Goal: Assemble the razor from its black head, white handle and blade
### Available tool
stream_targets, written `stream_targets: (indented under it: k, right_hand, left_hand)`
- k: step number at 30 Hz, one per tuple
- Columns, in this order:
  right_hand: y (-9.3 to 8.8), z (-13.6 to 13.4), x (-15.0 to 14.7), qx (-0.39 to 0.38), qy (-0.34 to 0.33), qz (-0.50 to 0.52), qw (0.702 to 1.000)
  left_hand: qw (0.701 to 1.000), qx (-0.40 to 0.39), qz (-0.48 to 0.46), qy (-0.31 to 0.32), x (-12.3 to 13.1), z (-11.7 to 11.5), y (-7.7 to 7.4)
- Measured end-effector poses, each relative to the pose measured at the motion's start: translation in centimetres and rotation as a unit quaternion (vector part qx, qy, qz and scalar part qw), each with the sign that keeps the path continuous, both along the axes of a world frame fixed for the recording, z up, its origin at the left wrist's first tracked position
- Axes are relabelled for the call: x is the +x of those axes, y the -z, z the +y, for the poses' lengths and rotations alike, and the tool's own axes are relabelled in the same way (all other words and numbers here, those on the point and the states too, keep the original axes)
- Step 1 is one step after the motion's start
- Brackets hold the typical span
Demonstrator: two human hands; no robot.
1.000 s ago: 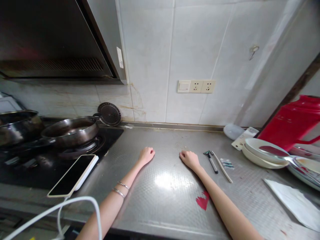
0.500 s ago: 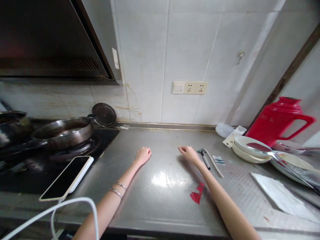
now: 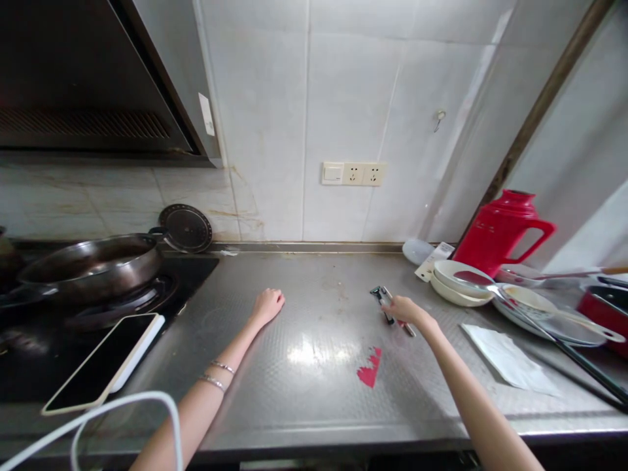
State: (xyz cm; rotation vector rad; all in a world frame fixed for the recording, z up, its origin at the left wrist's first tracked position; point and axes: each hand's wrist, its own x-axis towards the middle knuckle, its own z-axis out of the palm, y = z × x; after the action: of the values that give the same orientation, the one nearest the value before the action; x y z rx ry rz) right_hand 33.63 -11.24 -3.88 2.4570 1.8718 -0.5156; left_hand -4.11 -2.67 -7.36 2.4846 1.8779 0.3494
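Note:
My right hand (image 3: 406,311) lies on the steel counter (image 3: 314,386) with its fingers curled over the handle of a small razor (image 3: 379,296). The razor's dark head sticks out to the left of the fingers. A thin white stick (image 3: 386,293) lies beside the razor, and most of it is under the hand. My left hand (image 3: 267,306) rests on the counter further left as a loose fist holding nothing. Two thin bracelets (image 3: 214,374) circle its wrist.
A steel pan (image 3: 88,265) sits on the black stove at left, a round lid (image 3: 185,229) against the wall. A phone (image 3: 98,363) with a white cable (image 3: 122,409) lies at the stove's edge. Right: red jug (image 3: 500,229), stacked bowls (image 3: 458,288), plates, white paper (image 3: 507,356). A red mark (image 3: 369,369) stains the counter.
My right hand moved right from the bare counter onto the razor and stick and curled over them. The view swung right. My left hand stayed put.

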Motion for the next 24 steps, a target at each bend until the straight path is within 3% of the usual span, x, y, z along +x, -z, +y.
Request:
stream_targets:
  k: [7, 15, 19, 24]
  right_hand:
    - [0.6, 0.2, -0.4, -0.037, -0.007, -0.01, 0.999]
    - [0.4, -0.1, -1.9, 0.05, -0.024, -0.042, 0.998]
    - [-0.2, -1.0, -5.6, 0.11, -0.034, -0.041, 0.992]
    - [-1.0, -2.7, -12.8, 0.169, -0.09, -0.051, 0.98]
  left_hand:
    - [1.0, 0.012, -0.003, 0.016, 0.0, 0.0, 0.2]
    - [0.999, 0.0, -0.038, -0.006, 0.0, 0.1, 0.3]
    - [0.995, -0.006, -0.099, -0.007, 1.5, -0.2, 0.2]
    - [0.951, -0.05, -0.284, 0.112, 5.5, -2.0, -0.9]
